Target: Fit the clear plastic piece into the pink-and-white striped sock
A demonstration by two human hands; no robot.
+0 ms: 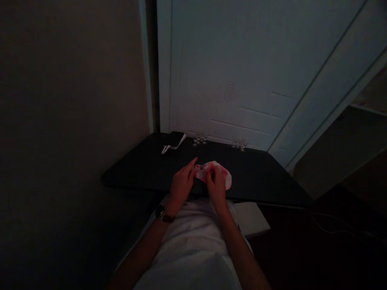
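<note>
In the dim head view, a flat pink-and-white piece, perhaps cloth or card, with a rounded right end lies between my hands over the near part of the black table. My left hand grips its left end, with the index finger stretched forward. The fingers of my right hand are bent in a pinch on its middle. Small clear parts show on the piece between my fingers; their kind is too dark to make out.
Two clusters of small clear plastic pieces, a left cluster and a right cluster, lie along the table's back edge. A black-topped device with a white strap sits back left. A white box stands below the table's front edge.
</note>
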